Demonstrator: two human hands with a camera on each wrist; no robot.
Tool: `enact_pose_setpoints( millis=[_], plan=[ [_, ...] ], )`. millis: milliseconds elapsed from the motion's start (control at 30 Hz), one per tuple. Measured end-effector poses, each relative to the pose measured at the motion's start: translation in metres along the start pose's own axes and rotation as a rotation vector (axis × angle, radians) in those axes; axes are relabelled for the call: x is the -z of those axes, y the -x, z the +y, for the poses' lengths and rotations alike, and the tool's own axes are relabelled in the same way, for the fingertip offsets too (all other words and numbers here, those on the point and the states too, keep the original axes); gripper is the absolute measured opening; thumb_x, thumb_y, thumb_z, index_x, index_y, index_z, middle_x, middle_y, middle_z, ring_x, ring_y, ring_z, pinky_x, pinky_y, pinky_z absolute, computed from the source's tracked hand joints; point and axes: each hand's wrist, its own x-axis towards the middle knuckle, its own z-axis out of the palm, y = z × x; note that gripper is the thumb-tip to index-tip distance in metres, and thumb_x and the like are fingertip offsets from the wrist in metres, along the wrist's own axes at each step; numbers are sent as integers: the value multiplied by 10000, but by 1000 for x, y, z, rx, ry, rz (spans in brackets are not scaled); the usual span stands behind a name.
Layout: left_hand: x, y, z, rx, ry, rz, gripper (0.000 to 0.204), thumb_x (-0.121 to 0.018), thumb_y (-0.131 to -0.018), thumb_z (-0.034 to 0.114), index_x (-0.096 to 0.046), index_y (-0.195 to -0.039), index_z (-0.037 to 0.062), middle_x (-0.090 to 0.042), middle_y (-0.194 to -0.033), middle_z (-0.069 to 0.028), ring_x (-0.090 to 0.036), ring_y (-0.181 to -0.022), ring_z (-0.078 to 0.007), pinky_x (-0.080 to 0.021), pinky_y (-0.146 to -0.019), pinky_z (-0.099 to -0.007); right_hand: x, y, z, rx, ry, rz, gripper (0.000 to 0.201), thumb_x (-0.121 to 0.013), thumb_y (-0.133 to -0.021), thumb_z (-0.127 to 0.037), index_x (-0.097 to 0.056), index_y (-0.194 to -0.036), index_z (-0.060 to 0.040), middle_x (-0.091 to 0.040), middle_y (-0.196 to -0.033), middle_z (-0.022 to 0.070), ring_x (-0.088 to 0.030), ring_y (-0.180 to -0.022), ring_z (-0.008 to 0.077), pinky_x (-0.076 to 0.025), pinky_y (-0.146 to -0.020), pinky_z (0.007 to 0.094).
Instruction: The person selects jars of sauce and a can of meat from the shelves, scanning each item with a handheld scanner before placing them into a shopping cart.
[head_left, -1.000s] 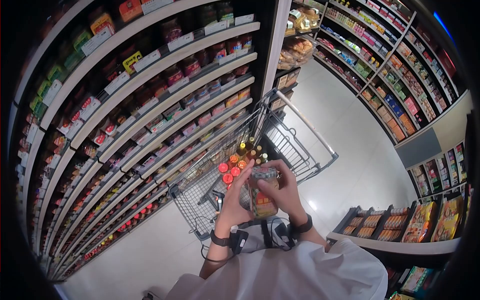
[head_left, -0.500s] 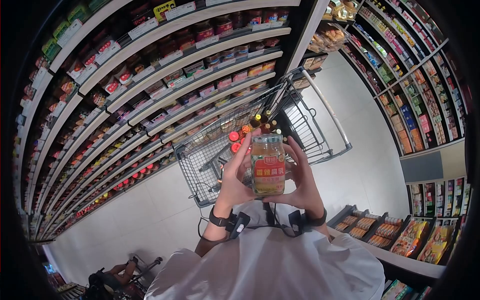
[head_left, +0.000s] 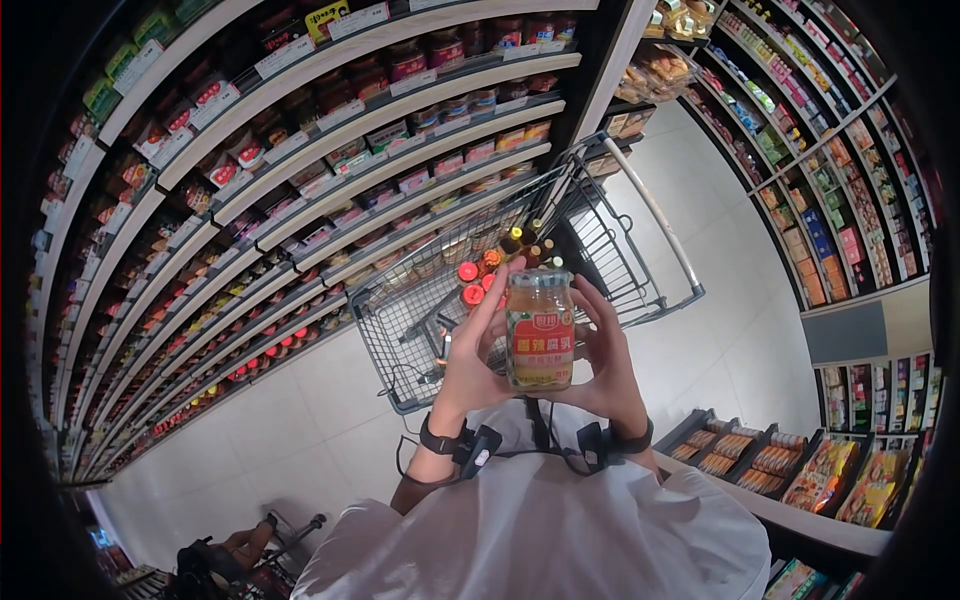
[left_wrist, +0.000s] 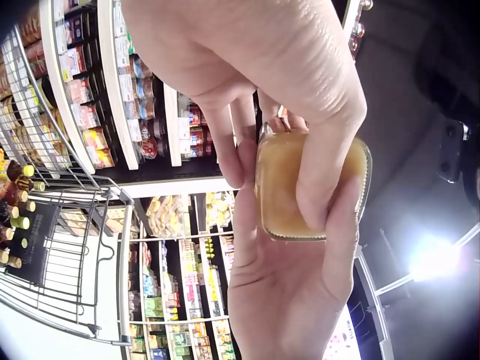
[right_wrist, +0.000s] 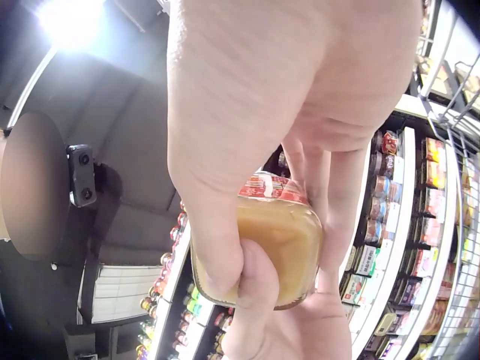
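Observation:
A glass jar of fermented bean curd (head_left: 540, 340) stands upright between my hands, its red-and-white label facing me. My left hand (head_left: 470, 360) grips its left side and my right hand (head_left: 612, 372) grips its right side. Pale yellowish contents show through the jar's base (left_wrist: 281, 184) in the left wrist view, where the thumbs lie across the underside. From the right wrist, the same base (right_wrist: 289, 244) appears with a strip of red label above it. The fingers behind the jar are partly hidden.
Beyond my hands is a wire shopping cart (head_left: 400, 345) holding red-capped jars (head_left: 468, 271) and several bottles (head_left: 537, 250). Shelves of jars (head_left: 410, 65) line the left side. A low rack of packets (head_left: 820, 476) stands at right. Another person (head_left: 225, 560) is at lower left.
The jar has turned from a tilted pose to upright with its label towards me. My right hand has moved from near the lid to the jar's side. The head view has shifted.

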Motion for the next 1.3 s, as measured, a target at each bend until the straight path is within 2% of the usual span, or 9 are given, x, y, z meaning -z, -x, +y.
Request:
enact_pose_setpoints(
  millis=[233,467,567,667,767,833,1033,1133,1300],
  plan=[
    [-4,1,-2,12,-32,-4,1277,-948,-571,31,-178,-1591,44,-282,-1614,-203,-498,-1360,-286,-463,-1083,-418,2,2,0,3,-2,5,1149,-936,-598,-37,-298,-1552,-95,-415,-1493,129,-558,-1284,279,-615,-829,321],
    [-6,-3,-2,19,-61,-43,1304,-956,-560,33,-164,-1596,64,-280,-1611,-211,-484,-1369,-304,-468,-1077,-428,7,5,5,49,28,46,1088,-953,-591,-64,-354,-1499,-85,-421,-1476,104,-570,-1266,260,-615,-849,331],
    [-12,0,-9,-24,118,22,1235,-957,-552,24,-243,-1559,79,-268,-1611,-219,-468,-1383,-312,-470,-1068,-422,9,8,13,50,5,59,1042,-963,-586,-79,-385,-1454,-80,-419,-1469,100,-583,-1246,259,-616,-853,339],
    [-12,2,-13,-13,159,18,1122,-958,-542,17,-331,-1470,95,-259,-1606,-234,-450,-1396,-320,-470,-1060,-422,10,9,14,25,-37,61,1034,-970,-579,-86,-390,-1435,-79,-414,-1471,103,-595,-1229,258,-616,-854,344],
    [-12,3,-8,14,111,15,1039,-954,-543,18,-384,-1407,102,-261,-1601,-248,-446,-1400,-326,-463,-1064,-431,11,9,17,17,-67,51,1061,-972,-575,-82,-371,-1449,-83,-400,-1488,115,-596,-1227,259,-610,-864,350],
    [-11,0,-8,-36,74,9,1027,-950,-558,25,-388,-1414,116,-272,-1595,-255,-462,-1389,-338,-466,-1060,-436,11,10,17,-2,-92,43,1080,-972,-574,-77,-354,-1461,-87,-388,-1501,124,-584,-1244,260,-600,-888,364],
    [-9,-3,-1,-83,-205,45,940,-897,-534,4,-504,-1377,138,-380,-1549,-250,-493,-1363,-386,-474,-1055,-452,3,5,10,13,-119,-6,1197,-958,-591,-56,-200,-1517,-100,-378,-1504,153,-448,-1367,271,-447,-1092,411],
    [-10,-7,8,-117,-364,59,909,-864,-514,9,-561,-1361,140,-417,-1533,-235,-510,-1347,-393,-473,-1060,-455,-5,3,0,-99,-161,44,1221,-958,-594,-75,-163,-1520,-90,-386,-1482,175,-431,-1372,271,-411,-1118,408],
    [-9,-8,11,-100,-413,54,877,-854,-534,42,-577,-1361,136,-432,-1533,-211,-539,-1324,-376,-472,-1064,-450,-12,2,4,-104,-139,100,1218,-970,-592,-118,-174,-1512,-70,-418,-1440,187,-473,-1335,270,-440,-1095,404]
  ],
)
